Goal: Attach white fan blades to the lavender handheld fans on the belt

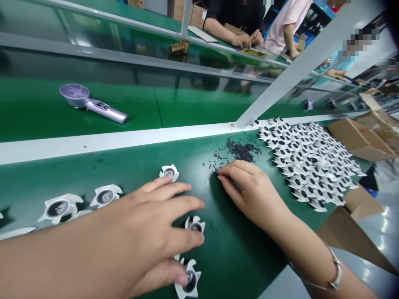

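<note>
My left hand (162,220) hovers palm down with fingers spread, over several loose white fan impellers. One fan impeller (169,172) sits just past its fingertips, another (195,226) lies between its finger and thumb, and a third (188,279) is by the thumb tip. My right hand (241,180) has thumb and index finger pinched together at the near edge of a scattered pile of small black rings (243,150). Whatever lies between those fingertips is too small to make out.
Rows of white impellers (308,162) cover the bench's right side, near open cardboard boxes (361,135). A purple handheld fan (93,104) lies beyond the white rail (156,139). A slanted metal post (280,87) rises behind the rings. Other people (240,25) work across the line.
</note>
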A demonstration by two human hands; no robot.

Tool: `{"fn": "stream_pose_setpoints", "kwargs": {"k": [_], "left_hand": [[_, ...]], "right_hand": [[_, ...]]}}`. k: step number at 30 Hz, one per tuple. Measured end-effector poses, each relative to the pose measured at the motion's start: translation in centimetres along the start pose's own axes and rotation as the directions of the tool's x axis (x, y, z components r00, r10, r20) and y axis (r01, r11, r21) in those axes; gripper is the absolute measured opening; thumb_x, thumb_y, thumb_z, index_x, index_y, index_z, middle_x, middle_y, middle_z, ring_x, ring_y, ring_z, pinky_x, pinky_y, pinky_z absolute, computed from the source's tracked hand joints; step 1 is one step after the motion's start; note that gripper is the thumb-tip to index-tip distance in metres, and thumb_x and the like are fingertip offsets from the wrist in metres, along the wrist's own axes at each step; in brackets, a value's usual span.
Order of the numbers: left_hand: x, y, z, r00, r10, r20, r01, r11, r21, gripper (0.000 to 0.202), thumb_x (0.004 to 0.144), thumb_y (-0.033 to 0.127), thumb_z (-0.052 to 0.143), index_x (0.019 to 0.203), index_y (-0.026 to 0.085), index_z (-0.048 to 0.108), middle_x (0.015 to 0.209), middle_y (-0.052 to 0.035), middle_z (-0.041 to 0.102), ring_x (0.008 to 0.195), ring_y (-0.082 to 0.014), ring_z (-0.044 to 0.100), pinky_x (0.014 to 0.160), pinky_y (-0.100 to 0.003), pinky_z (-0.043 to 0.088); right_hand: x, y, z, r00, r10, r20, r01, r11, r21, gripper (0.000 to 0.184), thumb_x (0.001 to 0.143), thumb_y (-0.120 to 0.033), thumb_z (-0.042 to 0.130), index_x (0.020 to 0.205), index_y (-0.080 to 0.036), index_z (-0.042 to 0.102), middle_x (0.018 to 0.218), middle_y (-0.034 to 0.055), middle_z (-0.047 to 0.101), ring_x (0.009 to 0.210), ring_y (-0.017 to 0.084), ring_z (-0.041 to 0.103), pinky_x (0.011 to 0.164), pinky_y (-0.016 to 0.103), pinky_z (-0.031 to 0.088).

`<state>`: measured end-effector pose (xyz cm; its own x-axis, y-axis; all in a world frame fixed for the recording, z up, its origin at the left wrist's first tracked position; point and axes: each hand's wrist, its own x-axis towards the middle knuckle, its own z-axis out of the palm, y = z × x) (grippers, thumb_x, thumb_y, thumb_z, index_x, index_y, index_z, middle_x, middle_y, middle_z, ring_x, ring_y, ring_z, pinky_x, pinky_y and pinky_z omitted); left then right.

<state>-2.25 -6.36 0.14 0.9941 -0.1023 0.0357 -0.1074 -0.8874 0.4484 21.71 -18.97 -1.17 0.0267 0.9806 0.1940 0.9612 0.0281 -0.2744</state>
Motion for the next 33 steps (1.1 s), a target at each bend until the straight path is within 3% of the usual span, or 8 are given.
{"fn": "stream_pose_setpoints", "kwargs": {"k": [7, 11, 15, 17, 19, 22, 27, 33], "left_hand": [[0.7, -1.7, -1.4, 0.991, -0.105, -0.08, 0.101, 0.994, -0.051, 0.013, 0.092, 0.035, 0.06, 0.103, 0.033, 0.066, 0.114, 0.006, 0.068, 0.123, -0.0218, 0.05, 0.117, -0.044, 0.024], [0.8, -2.0, -1.1, 0.979, -0.188, -0.081, 0.178, 0.977, -0.121, 0.01, 0.087, 0.031, 0.064, 0.097, 0.028, 0.062, 0.099, 0.002, 0.065, 0.11, -0.0197, 0.056, 0.115, -0.044, 0.025], [0.8, -1.9, -1.0, 0.957, -0.266, -0.113, 0.239, 0.949, -0.205, 0.024, 0.081, 0.025, 0.065, 0.101, 0.023, 0.051, 0.103, -0.0024, 0.062, 0.104, -0.0225, 0.055, 0.094, -0.04, 0.044], [0.7, -1.7, -1.1, 0.946, -0.307, -0.1, 0.273, 0.926, -0.259, 0.031, 0.08, 0.024, 0.064, 0.106, 0.023, 0.046, 0.105, -0.0028, 0.064, 0.105, -0.0243, 0.054, 0.086, -0.038, 0.047], [0.7, -1.7, -1.2, 0.93, -0.361, -0.065, 0.326, 0.895, -0.304, 0.042, 0.08, 0.026, 0.064, 0.116, 0.025, 0.042, 0.106, -0.0017, 0.067, 0.111, -0.027, 0.051, 0.087, -0.04, 0.046], [0.6, -2.0, -1.0, 0.906, -0.424, -0.004, 0.399, 0.855, -0.331, 0.063, 0.08, 0.029, 0.065, 0.133, 0.031, 0.033, 0.113, 0.0003, 0.069, 0.122, -0.0314, 0.044, 0.092, -0.045, 0.044], [0.5, -2.5, -0.5, 0.92, -0.39, -0.044, 0.357, 0.877, -0.322, 0.084, 0.081, 0.032, 0.066, 0.148, 0.037, 0.017, 0.118, 0.003, 0.069, 0.125, -0.0312, 0.042, 0.097, -0.047, 0.039], [0.7, -2.2, -1.4, 0.942, -0.335, -0.017, 0.317, 0.908, -0.273, 0.077, 0.086, 0.029, 0.063, 0.149, 0.024, 0.02, 0.113, 0.0011, 0.072, 0.123, -0.0274, 0.047, 0.1, -0.042, 0.033]], "right_hand": [[1.7, 0.3, -0.1, 0.988, -0.107, 0.113, 0.125, 0.979, -0.163, 0.02, 0.095, -0.014, 0.049, 0.088, -0.009, 0.066, 0.084, 0.0113, 0.063, 0.08, 0.025, 0.06, 0.075, 0.04, 0.05], [2.0, -0.5, -0.2, 0.982, -0.091, 0.163, 0.13, 0.959, -0.251, 0.016, 0.092, -0.011, 0.049, 0.083, -0.01, 0.062, 0.081, 0.011, 0.06, 0.076, 0.026, 0.058, 0.071, 0.041, 0.048], [1.9, -3.7, -0.4, 0.995, -0.058, 0.081, 0.05, 0.995, 0.09, 0.01, 0.09, -0.009, 0.048, 0.085, -0.014, 0.055, 0.082, 0.0058, 0.057, 0.075, 0.018, 0.054, 0.068, 0.031, 0.046], [1.7, -5.5, -0.2, 0.993, -0.051, 0.11, 0.018, 0.96, 0.28, 0.011, 0.09, -0.008, 0.048, 0.084, -0.017, 0.051, 0.081, 0.0033, 0.055, 0.074, 0.015, 0.053, 0.066, 0.027, 0.044], [1.6, -6.7, 0.3, 0.986, -0.07, 0.155, 0.009, 0.933, 0.361, 0.012, 0.088, -0.008, 0.049, 0.082, -0.018, 0.049, 0.08, 0.0027, 0.055, 0.074, 0.015, 0.052, 0.065, 0.026, 0.043], [1.5, -7.2, 1.2, 0.984, -0.084, 0.156, 0.021, 0.93, 0.367, 0.013, 0.087, -0.007, 0.049, 0.08, -0.018, 0.048, 0.08, 0.0036, 0.054, 0.074, 0.015, 0.05, 0.065, 0.028, 0.043], [1.1, -7.0, 2.1, 0.991, -0.115, 0.065, 0.089, 0.945, 0.315, 0.013, 0.089, -0.006, 0.049, 0.08, -0.015, 0.051, 0.079, 0.0055, 0.054, 0.072, 0.016, 0.049, 0.064, 0.03, 0.044], [1.1, -6.9, 1.7, 0.973, -0.229, 0.015, 0.216, 0.938, 0.272, 0.01, 0.09, -0.005, 0.052, 0.087, -0.009, 0.061, 0.083, 0.0093, 0.061, 0.076, 0.018, 0.054, 0.068, 0.032, 0.049]]}}
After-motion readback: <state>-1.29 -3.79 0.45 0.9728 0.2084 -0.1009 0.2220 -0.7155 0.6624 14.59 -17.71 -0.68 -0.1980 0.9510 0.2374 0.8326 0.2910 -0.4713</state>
